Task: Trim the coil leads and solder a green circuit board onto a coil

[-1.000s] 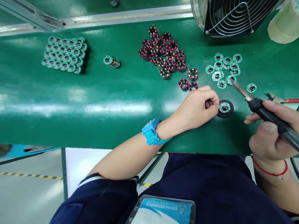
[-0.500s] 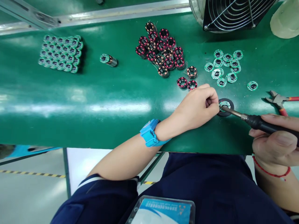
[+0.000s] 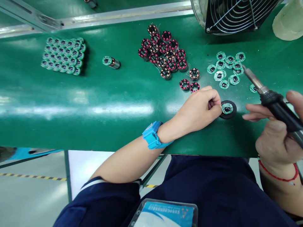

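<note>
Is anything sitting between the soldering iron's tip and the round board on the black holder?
Nothing visible. The soldering iron in the right hand is held up and right of the round board; only bare green mat lies between. The left hand touches the board's left edge, on the other side.

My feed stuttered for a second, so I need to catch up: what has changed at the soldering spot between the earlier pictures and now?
The right hand has lifted the soldering iron: half a second ago its tip touched the round circuit board on the black disc; now it points up and away, over the loose boards. The left hand stays pinched at the disc's edge. Coil stators unmoved.
</note>
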The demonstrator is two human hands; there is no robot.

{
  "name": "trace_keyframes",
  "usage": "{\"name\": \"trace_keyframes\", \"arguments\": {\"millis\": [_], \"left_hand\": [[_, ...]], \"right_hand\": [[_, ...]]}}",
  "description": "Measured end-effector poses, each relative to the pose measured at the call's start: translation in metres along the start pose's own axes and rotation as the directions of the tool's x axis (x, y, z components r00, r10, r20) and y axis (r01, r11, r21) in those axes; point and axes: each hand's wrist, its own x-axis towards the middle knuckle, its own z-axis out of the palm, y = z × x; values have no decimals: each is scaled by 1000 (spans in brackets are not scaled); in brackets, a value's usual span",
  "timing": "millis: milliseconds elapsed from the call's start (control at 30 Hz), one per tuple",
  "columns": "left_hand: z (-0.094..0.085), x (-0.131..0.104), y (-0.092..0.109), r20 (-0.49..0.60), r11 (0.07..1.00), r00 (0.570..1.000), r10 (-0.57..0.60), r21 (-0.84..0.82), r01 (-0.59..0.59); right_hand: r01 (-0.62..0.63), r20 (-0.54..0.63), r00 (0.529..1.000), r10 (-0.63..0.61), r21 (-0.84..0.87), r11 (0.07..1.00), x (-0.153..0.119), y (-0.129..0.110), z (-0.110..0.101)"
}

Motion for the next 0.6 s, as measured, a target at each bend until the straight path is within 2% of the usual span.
{"name": "trace_keyframes", "arguments": {"millis": [33, 100, 167, 233, 333, 500, 600], "left_hand": [[0, 0, 0, 1, 1000, 1000, 2, 2, -2], [1, 1, 0, 2, 1000, 1000, 9, 3, -9], [1, 1, -1, 0, 1000, 1000, 22, 1, -22], [1, 0, -2, -6, 999, 999, 37, 2, -37], [-3, -4, -5, -3, 999, 999, 48, 25, -48], [-12, -11, -6, 157, 984, 985, 67, 152, -91], [-8, -13, -5, 157, 976, 984, 84, 184, -113]], "right_hand": [[19, 51, 999, -17, -44, 999, 4, -2, 2], [77, 264, 964, -32, -161, 984, 13, -3, 5], [159, 475, 879, -26, -243, 957, 19, -1, 6], [231, 580, 814, -26, -282, 931, 22, 3, 7], [270, 598, 801, -26, -322, 907, 23, 9, 9], [251, 464, 886, -15, -451, 857, 21, 13, 12], [254, 457, 889, -23, -452, 855, 21, 13, 13]]}}
